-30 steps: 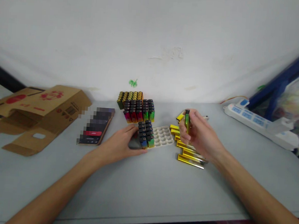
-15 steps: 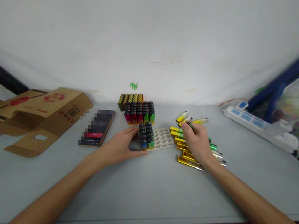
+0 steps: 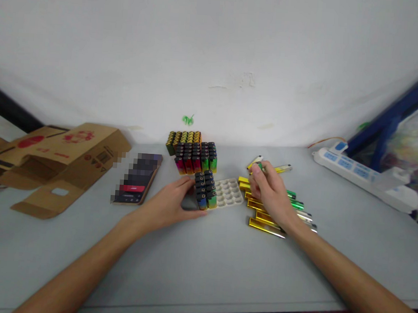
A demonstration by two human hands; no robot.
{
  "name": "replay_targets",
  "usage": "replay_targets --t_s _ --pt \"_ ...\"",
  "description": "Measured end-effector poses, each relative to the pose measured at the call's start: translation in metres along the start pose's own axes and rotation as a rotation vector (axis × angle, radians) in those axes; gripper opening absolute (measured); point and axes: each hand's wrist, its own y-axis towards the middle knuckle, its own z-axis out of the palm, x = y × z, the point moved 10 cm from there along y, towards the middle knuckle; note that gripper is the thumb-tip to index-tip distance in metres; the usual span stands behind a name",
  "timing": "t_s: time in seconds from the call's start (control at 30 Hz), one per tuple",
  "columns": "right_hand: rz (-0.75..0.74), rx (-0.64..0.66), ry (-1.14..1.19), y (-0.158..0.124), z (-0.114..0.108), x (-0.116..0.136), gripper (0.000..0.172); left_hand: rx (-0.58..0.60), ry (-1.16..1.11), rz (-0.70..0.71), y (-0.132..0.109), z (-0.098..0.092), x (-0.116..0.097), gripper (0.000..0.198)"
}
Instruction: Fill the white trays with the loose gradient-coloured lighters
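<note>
A pale tray with round hollows lies on the table, its left part filled with upright black-topped lighters in blue and green. My left hand is wrapped round the tray's left end, thumb on the near side and fingers on the far side. Above the loose lighters, my right hand pinches a lighter, of which only a green and dark end shows. Below that hand several shiny gold, green and silver lighters lie in a slanting row. Two others lie just behind it.
Behind the tray stand blocks of upright lighters, pink and green ones and gold-topped ones, near the wall. A phone lies left of my left hand, beside an open cardboard box. At the right is a white power strip.
My right hand has lifted slightly up and left, carrying the lighter away from the loose row. My left hand stays at the tray.
</note>
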Motion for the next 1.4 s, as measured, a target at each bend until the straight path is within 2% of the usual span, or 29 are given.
replay_targets --t_s 0.1,0.27,0.57,0.87,1.03,1.13,1.23,1.33,1.4 --pt "-0.063 0.050 0.067 0.000 0.006 0.006 0.035 -0.007 -0.011 0.003 0.000 0.000 0.000 0.064" --pt "-0.229 0.102 -0.101 -0.002 0.014 0.023 0.022 -0.006 -0.037 0.021 0.001 -0.001 0.001 0.065" --pt "-0.178 0.149 -0.129 0.004 0.032 0.014 0.025 0.012 -0.075 0.083 0.001 -0.002 0.003 0.066" --pt "-0.408 0.238 -0.410 -0.002 0.048 0.029 0.015 0.021 -0.079 0.067 0.000 -0.002 0.000 0.064" --pt "-0.412 0.301 -0.565 -0.001 0.065 0.016 0.021 0.028 -0.062 0.063 0.000 -0.001 -0.002 0.062" --pt "-0.403 0.332 -0.635 -0.002 0.072 0.011 0.015 0.043 -0.062 0.042 0.000 0.000 0.000 0.059" --pt "-0.442 0.333 -0.652 -0.004 0.065 0.019 0.017 0.038 -0.065 0.044 -0.001 -0.001 0.000 0.057" --pt "-0.456 0.284 -0.668 0.000 0.041 0.027 0.026 0.028 -0.046 0.039 -0.001 -0.001 0.000 0.056" --pt "-0.424 0.286 -0.724 0.005 0.021 0.025 0.027 0.029 -0.034 0.036 -0.001 -0.001 0.000 0.057"
